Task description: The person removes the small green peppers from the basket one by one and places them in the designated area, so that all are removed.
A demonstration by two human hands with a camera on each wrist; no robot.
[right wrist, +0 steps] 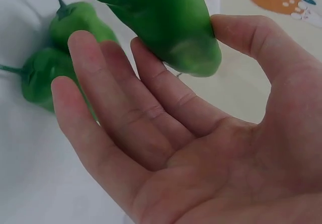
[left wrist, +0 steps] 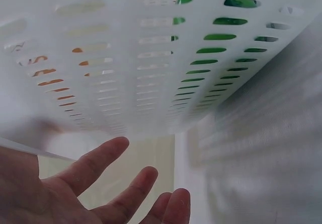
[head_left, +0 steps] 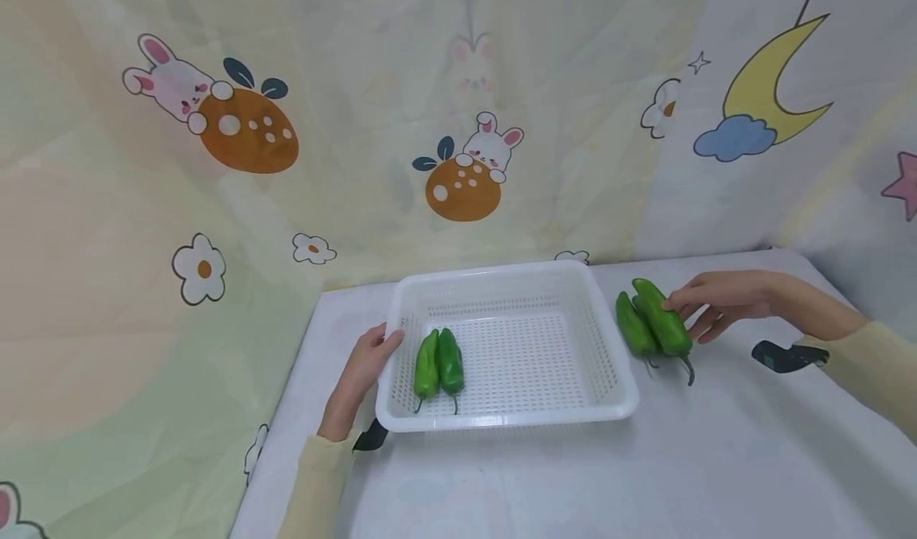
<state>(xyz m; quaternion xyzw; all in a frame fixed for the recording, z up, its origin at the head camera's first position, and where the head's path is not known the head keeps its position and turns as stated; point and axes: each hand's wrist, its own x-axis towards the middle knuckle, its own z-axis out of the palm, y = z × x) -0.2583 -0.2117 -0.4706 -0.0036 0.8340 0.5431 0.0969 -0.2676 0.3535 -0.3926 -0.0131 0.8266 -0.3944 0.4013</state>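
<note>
A white perforated plastic basket [head_left: 501, 421] sits on the table, with two green peppers [head_left: 426, 368] side by side at its left end. My left hand [head_left: 368, 356] holds its left rim, thumb over the edge. In the left wrist view, the other fingers [left wrist: 138, 181] extend outside the slotted wall. To the right of the basket, my right hand [head_left: 731, 300] pinches a green pepper [head_left: 661, 316] between thumb and index finger at its stemless end. Its other fingers spread loosely. Two more peppers [right wrist: 83, 25] lie on the table under the held one, partly hidden in the head view.
A white cloth covers the table [head_left: 473, 483]. Behind it hangs a fabric backdrop [head_left: 358, 125] printed with rabbits, flowers and a moon. Each wrist carries a dark strap piece [head_left: 788, 356] near the sleeve.
</note>
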